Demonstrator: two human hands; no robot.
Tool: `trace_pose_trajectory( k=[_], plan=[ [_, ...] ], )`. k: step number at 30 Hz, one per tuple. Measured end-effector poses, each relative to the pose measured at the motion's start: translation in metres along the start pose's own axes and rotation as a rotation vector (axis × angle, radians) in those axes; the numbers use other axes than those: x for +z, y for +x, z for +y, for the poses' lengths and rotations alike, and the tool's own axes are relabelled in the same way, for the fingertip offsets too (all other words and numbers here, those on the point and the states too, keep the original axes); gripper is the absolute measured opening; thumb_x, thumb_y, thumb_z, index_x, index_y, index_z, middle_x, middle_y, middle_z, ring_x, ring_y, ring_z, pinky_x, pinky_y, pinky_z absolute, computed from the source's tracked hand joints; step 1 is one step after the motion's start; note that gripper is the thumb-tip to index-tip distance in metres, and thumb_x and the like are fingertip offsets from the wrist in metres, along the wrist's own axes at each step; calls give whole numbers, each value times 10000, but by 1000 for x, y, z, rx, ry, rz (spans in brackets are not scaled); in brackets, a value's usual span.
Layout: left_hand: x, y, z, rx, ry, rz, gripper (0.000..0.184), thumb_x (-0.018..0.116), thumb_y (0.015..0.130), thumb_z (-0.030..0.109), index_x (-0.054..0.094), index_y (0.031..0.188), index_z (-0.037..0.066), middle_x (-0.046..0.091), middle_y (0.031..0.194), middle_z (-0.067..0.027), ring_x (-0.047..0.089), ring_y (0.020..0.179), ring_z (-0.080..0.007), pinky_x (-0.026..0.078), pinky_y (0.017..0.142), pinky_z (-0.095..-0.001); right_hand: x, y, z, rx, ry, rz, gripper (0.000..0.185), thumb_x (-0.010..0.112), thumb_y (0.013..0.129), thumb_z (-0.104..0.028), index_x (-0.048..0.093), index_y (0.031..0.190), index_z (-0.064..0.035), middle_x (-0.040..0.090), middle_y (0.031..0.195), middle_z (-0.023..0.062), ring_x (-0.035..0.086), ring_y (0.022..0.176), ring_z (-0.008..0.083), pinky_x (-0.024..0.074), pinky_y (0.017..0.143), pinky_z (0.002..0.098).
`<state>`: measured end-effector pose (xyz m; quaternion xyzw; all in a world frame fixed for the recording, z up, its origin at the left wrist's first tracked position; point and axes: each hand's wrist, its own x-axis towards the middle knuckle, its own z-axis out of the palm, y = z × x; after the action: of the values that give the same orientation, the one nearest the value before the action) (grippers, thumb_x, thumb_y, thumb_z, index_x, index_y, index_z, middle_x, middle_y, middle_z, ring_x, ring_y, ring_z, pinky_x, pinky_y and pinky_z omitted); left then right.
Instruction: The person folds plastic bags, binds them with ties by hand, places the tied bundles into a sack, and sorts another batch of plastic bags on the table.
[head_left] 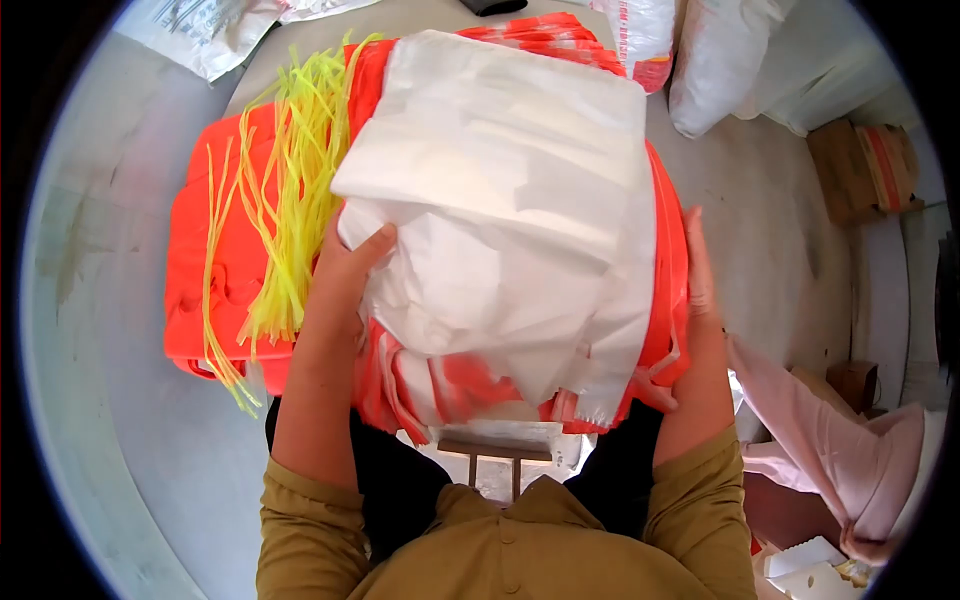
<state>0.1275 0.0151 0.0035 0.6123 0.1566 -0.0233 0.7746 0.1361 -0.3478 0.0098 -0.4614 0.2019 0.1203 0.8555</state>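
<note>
A thick stack of white and red plastic bags (500,190) lies in front of me, its white top sheet wrinkled. On its left edge, my left hand (350,262) grips the bags, thumb over the white sheet and fingers hidden beneath. My right hand (697,280) presses against the red right side of the stack, with part of the hand hidden by the bags. A bundle of yellow-green plastic strips (300,190) hangs just left of the stack, over a red plastic seat or container (215,250).
White sacks (715,70) stand at the upper right. A cardboard box (848,172) is by the right wall. Pink cloth (845,450) hangs at the lower right. A small wooden stand (495,452) shows between my legs. Silvery packaging (205,35) lies at the upper left.
</note>
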Motion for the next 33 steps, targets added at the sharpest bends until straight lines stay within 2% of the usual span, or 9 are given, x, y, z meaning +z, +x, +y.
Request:
trace_pose_trajectory(
  k=[7,11,15,16,19,23,26,29,33],
  plan=[
    [5,2,5,-29,-24,-4,599,677,880,81,445,1425,-11,596,1332,-142,592,1197,-254,467,1026,-377,-10,10,22,-259,-438,62,715,507,999,-558,464,1463,-16,525,1448,159,488,1330,241,337,1131,338],
    [9,1,6,28,211,136,719,714,842,109,375,1465,-9,502,1439,-172,517,1290,-285,419,1080,-385,-7,0,8,-266,-734,107,690,539,987,-484,447,1464,7,557,1408,190,508,1310,256,361,1105,361],
    [12,-12,6,709,1097,471,761,715,822,129,349,1481,18,408,1492,-219,424,1361,-383,355,1129,-467,-33,-5,4,-291,-788,37,629,514,1004,-458,478,1446,-12,636,1274,169,576,1185,245,412,1039,355],
    [15,-18,13,957,1141,397,693,715,812,159,437,1436,45,473,1433,-224,441,1332,-437,335,1135,-515,-39,-9,0,-260,-814,35,623,506,1007,-460,483,1443,-15,647,1245,160,599,1131,235,432,1008,354],
    [24,-41,18,1122,1152,-202,556,691,844,234,543,1356,76,519,1422,-194,436,1361,-430,329,1131,-530,-45,-16,-8,-148,-838,19,614,482,1026,-492,498,1423,-25,628,1257,132,589,1122,207,438,1006,340],
    [81,-89,4,988,1557,-674,678,751,769,409,574,1373,156,501,1487,-128,377,1451,-342,245,1165,-523,-43,-21,-18,13,-951,59,607,471,1027,-534,520,1399,-56,637,1168,100,604,999,180,481,918,328],
    [92,-97,-9,896,1641,-734,636,718,777,340,569,1391,260,425,1553,-107,337,1476,-321,174,1192,-524,-41,-26,-26,158,-850,20,597,460,1027,-554,533,1384,-80,641,1085,84,603,891,167,501,835,315],
    [94,-94,-24,1006,1713,-656,559,641,834,180,566,1375,301,401,1566,-114,344,1470,-334,133,1199,-536,-45,-26,-24,274,-652,-35,622,460,1023,-568,516,1420,-92,641,1173,87,614,977,161,504,856,305],
    [97,-82,-45,1208,1655,-488,439,589,864,108,598,1279,248,447,1523,-170,383,1440,-379,151,1188,-562,-37,-32,-8,69,-378,-213,761,485,992,-608,370,1524,-75,555,1380,120,551,1205,194,465,985,325]
  ],
)
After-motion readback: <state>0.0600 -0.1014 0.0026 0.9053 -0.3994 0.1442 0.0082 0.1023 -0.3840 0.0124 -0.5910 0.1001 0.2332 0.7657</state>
